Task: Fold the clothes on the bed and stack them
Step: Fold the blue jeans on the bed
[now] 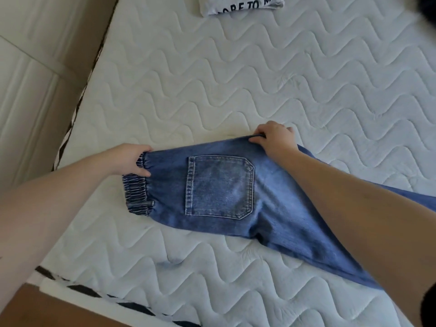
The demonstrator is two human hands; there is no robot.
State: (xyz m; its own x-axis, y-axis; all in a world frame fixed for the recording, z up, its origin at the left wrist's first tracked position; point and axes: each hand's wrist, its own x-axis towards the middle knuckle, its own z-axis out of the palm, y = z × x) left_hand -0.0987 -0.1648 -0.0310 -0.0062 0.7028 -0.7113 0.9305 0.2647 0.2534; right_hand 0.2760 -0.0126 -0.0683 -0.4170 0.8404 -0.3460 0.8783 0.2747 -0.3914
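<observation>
One pair of blue jeans (271, 197) lies on the quilted white mattress (236, 79), one back pocket (219, 186) facing up. Left hand (129, 159) grips the elastic waistband (135, 193); right hand (276, 140) pinches the far edge of the denim. One folded grey garment (240, 5) with dark lettering lies at the mattress's far edge, well apart from the jeans

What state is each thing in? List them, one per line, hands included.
jeans: laid flat on the mattress, folded lengthwise, back pocket up, legs running off to the right.
left hand: grips the elastic waistband.
right hand: pinches the far edge of the jeans.
grey printed garment: already folded, lying at the far end of the mattress.
mattress: bare, quilted, no sheet.
</observation>
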